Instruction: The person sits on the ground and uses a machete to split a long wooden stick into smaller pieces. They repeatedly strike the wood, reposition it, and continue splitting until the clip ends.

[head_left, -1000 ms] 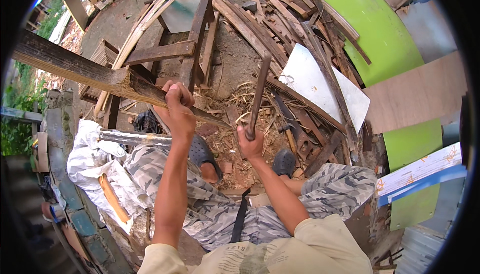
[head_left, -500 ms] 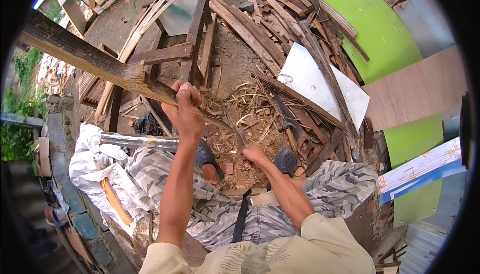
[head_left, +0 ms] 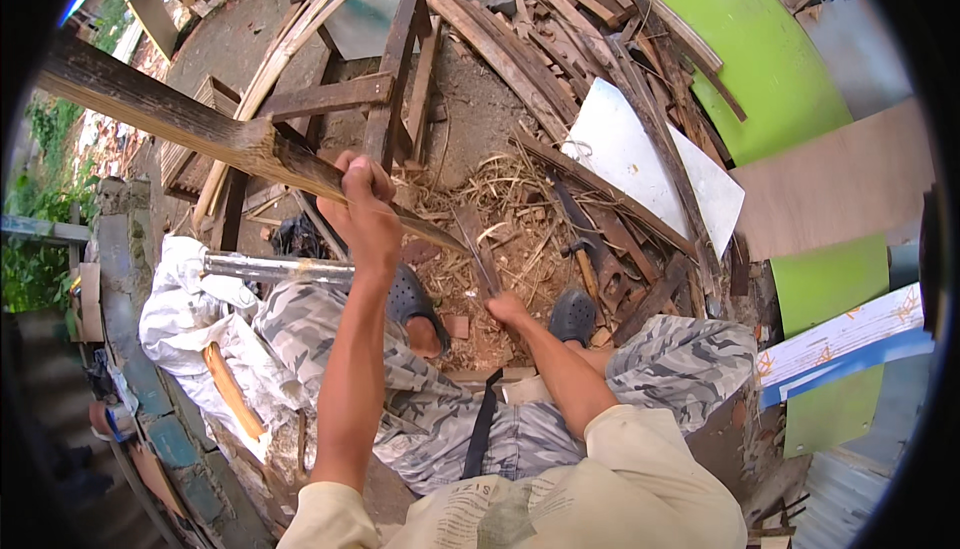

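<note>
A long wooden beam (head_left: 150,114) slants from the upper left down toward the middle, dark and weathered on one face and pale where cut. Past a notch it narrows to a thin tapered end. My left hand (head_left: 365,214) is closed round this thinner part. Lower and to the right, my right hand (head_left: 508,309) grips a broad-bladed knife (head_left: 480,261), its handle hidden in my fist. The blade points up and away from me, close to the beam's tip; whether they touch I cannot tell.
Wood shavings (head_left: 500,189) litter the ground between my feet. A dark wooden frame (head_left: 395,69) stands ahead. A hammer (head_left: 583,264), a handsaw (head_left: 605,279), scrap boards (head_left: 505,59) and a white sheet (head_left: 655,164) lie to the right. White cloth (head_left: 180,309) drapes at my left.
The view has shifted slightly. Both hands keep their grips, and the blade and beam have moved only a little.
</note>
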Demonstrator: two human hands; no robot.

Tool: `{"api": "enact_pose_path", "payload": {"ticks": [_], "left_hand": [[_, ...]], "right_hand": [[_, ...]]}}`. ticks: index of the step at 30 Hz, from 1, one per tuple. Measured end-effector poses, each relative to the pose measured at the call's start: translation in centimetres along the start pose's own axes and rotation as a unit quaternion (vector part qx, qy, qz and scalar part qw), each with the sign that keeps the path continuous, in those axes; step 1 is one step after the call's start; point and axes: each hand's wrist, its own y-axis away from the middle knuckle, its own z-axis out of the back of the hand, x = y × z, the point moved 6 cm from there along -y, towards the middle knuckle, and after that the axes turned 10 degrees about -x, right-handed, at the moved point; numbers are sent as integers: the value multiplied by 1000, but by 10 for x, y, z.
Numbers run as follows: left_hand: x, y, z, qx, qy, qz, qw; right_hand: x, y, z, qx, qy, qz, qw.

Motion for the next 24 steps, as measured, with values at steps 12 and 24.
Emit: {"api": "enact_pose_path", "payload": {"ticks": [12, 24], "left_hand": [[-1, 15, -28, 49, -19, -22, 998], [-1, 1, -14, 37, -1, -12, 999]], "right_hand": [[12, 8, 3, 267, -281, -178, 905], [43, 17, 17, -100, 93, 109, 985]]}}
